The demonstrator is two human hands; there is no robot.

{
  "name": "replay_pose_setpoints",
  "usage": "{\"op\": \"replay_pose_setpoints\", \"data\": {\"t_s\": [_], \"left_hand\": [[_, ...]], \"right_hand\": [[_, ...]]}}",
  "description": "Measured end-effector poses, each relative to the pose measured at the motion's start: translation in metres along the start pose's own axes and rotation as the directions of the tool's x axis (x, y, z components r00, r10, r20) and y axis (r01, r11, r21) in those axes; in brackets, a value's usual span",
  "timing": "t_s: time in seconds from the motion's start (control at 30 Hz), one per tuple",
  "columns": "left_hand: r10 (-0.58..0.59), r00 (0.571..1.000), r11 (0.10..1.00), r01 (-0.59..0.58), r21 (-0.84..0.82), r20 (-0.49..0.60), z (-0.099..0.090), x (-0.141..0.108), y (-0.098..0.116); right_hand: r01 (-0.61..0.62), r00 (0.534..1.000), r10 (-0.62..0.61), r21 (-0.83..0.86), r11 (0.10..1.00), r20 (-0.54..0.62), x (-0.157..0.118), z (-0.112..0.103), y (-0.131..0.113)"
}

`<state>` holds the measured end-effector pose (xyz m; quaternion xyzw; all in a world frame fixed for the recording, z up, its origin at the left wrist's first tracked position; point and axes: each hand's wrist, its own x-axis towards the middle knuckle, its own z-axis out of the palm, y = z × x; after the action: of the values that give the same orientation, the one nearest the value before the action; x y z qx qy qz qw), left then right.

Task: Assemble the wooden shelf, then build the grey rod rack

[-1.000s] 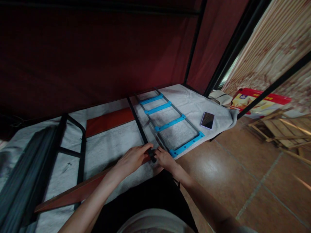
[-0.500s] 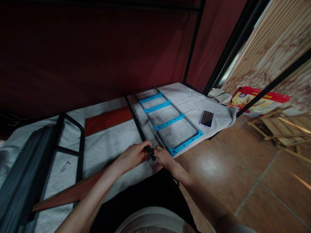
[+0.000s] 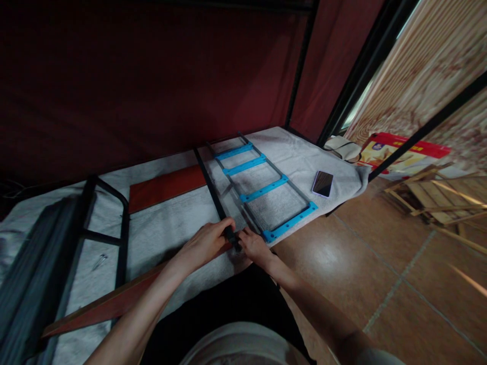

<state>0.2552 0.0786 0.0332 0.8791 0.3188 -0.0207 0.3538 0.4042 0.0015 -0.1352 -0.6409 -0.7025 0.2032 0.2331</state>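
Note:
My left hand [image 3: 207,242] is closed round the near end of a black metal bar [image 3: 213,193], which runs away across the grey cloth. Fingers bent, my right hand [image 3: 254,245] is at the tip of the same bar; whatever it pinches is too small to make out. A reddish-brown board [image 3: 110,302] lies under my left forearm, and a second board [image 3: 167,187] lies further back, left of the bar. Right of the bar is a rack with blue crosspieces [image 3: 264,188] and grey side rods.
A black tube frame [image 3: 124,218] and dark grey folded panels [image 3: 36,268] are on the left. A phone [image 3: 323,183] lies on the cloth [image 3: 289,152] at the right. Beyond are a wooden folding item [image 3: 437,197] and a red and yellow box [image 3: 403,154] by the tiled floor.
The view has shifted slightly, moving the whole scene a little left in the picture. Both hands keep nearly the same grip at the bar's near end.

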Motion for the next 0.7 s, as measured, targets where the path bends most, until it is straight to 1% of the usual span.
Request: {"op": "replay_pose_setpoints", "data": {"t_s": [0.1, 0.2, 0.27, 0.43, 0.5, 0.63, 0.7], "left_hand": [[-0.007, 1.0, 1.0, 0.007, 0.016, 0.003, 0.001, 0.0, 0.001], [-0.036, 0.999, 0.999, 0.036, 0.037, -0.004, 0.003, 0.001, 0.001], [-0.041, 0.999, 0.998, 0.041, 0.042, -0.006, 0.004, 0.001, 0.001], [-0.016, 1.0, 0.999, 0.016, 0.044, -0.003, 0.004, 0.0, 0.0], [-0.012, 1.0, 0.999, 0.012, 0.051, 0.003, 0.004, 0.001, -0.001], [-0.005, 1.0, 0.998, 0.005, 0.058, -0.002, 0.004, 0.0, -0.001], [0.004, 1.0, 0.998, -0.004, 0.055, -0.006, 0.004, 0.0, 0.0]], "right_hand": [[-0.012, 1.0, 0.012, 0.02, 1.0, 0.011, 0.002, -0.002, -0.001], [-0.048, 0.999, 0.048, 0.036, 0.998, 0.0, 0.003, 0.001, -0.001], [-0.048, 0.999, 0.049, 0.045, 0.998, -0.004, 0.003, 0.004, -0.001], [-0.059, 0.994, 0.063, 0.048, 0.997, -0.089, 0.002, 0.006, 0.002], [-0.026, 0.995, 0.032, 0.053, 0.998, -0.098, 0.003, 0.006, 0.004], [0.08, 0.995, -0.079, 0.024, 0.997, -0.055, 0.006, 0.006, 0.011], [0.068, 0.997, -0.067, 0.023, 0.997, -0.049, 0.005, 0.007, 0.014]]}}
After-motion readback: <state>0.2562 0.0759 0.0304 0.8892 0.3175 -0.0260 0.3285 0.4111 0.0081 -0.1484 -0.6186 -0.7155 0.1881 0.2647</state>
